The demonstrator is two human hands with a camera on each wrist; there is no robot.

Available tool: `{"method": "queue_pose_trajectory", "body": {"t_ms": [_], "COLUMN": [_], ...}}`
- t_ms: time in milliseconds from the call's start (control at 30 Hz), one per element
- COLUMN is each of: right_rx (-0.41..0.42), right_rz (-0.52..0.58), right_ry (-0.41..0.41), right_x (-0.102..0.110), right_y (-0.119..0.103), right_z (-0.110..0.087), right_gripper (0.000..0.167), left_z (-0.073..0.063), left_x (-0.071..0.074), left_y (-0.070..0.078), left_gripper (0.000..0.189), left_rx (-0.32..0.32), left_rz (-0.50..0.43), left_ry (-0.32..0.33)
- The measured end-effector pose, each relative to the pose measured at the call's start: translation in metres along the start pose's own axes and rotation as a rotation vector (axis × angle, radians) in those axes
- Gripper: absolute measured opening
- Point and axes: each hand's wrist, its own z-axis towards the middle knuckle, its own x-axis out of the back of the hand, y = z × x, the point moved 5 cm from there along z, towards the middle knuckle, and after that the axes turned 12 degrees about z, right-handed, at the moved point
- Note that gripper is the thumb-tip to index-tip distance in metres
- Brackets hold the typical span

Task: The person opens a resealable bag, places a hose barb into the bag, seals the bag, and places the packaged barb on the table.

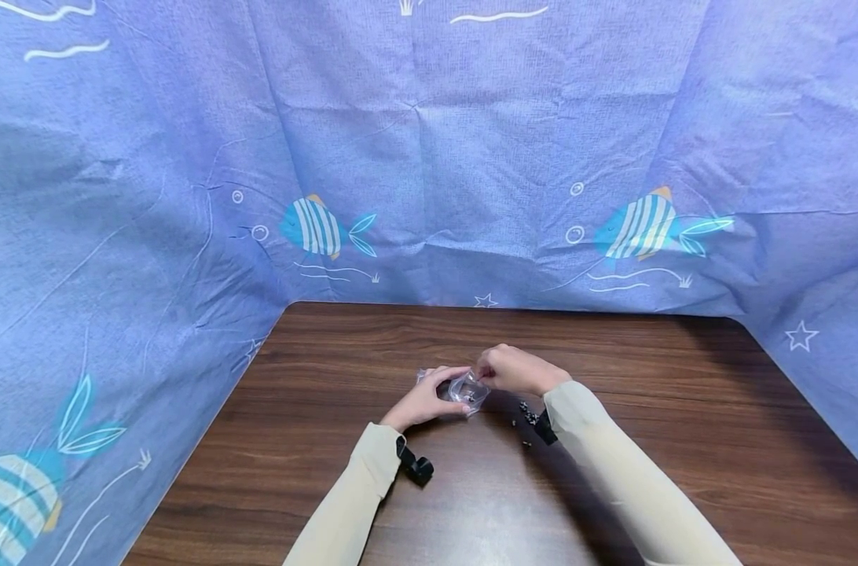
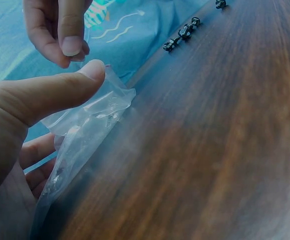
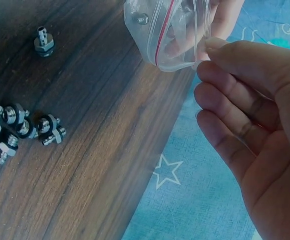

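A clear zip-lock bag with a red seal line is held over the table, its mouth spread. My left hand grips it, thumb on one side and fingers on the other. At the rim, my right hand pinches the bag's edge between thumb and index finger, the other fingers curled. One small metal fitting shows through the plastic. Several barbed metal hose fittings lie in a cluster on the table below my right wrist, and a single fitting stands apart from them.
The brown wood-grain table spreads out on all sides of the hands. Behind and to the left hangs a blue cloth with printed fish. Each wrist wears a black strap; the left strap shows plainly.
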Motion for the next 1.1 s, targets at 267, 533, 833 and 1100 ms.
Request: {"method": "queue_pose_trajectory", "body": {"t_ms": [267, 533, 833, 1100], "right_rx": [-0.023, -0.121, -0.200, -0.242], "right_rz": [-0.006, 0.039, 0.048, 0.034], "right_ry": [0.024, -0.023, -0.062, -0.075], "right_x": [0.005, 0.007, 0.011, 0.007], "right_y": [0.002, 0.018, 0.036, 0.044], "right_z": [-0.007, -0.026, -0.049, -0.058], "right_gripper": [0.004, 0.002, 0.004, 0.005], "left_z": [-0.002, -0.002, -0.002, -0.001], "left_x": [-0.001, -0.002, -0.001, -0.001], "left_y": [0.002, 0.001, 0.000, 0.000], "left_gripper": [0.069, 0.070, 0.069, 0.069], "left_rx": [-0.006, -0.011, 0.006, 0.012], "left_rz": [-0.013, 0.006, 0.002, 0.004], "left_ry": [0.004, 0.012, -0.011, -0.015]}}
